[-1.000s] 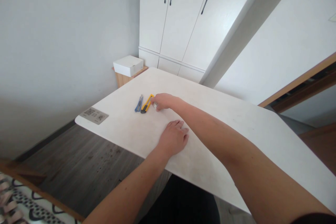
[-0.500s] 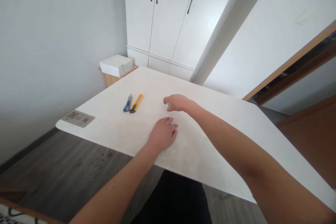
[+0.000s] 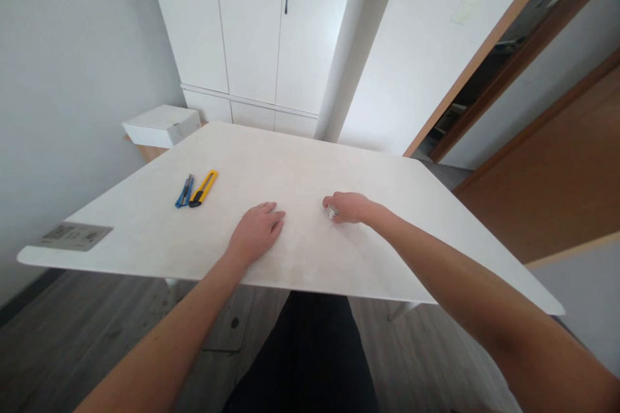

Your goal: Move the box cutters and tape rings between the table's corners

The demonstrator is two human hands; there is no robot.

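My right hand point(image 3: 346, 207) is closed around a small white object point(image 3: 332, 211) with grey markings, held low at the tabletop. The fingers cover most of that object, so its kind does not show. To the left, my left hand point(image 3: 258, 231) rests palm down on the white table point(image 3: 310, 168), fingers stretched out and holding nothing. Farther left lie two utility knives side by side, a blue one point(image 3: 185, 191) and a yellow one point(image 3: 204, 188) with a black slider. Neither hand touches them.
A grey printed label point(image 3: 75, 237) is stuck at the table's left corner. Beyond the far left edge sits a white box point(image 3: 162, 125) on a wooden stand. White cabinets point(image 3: 252, 26) stand behind the table. A wooden-framed opening point(image 3: 489, 58) is at the right.
My right hand has moved right across the table, away from the knives and my left hand, with the white object still in it. The left hand stays flat. The view has turned right.
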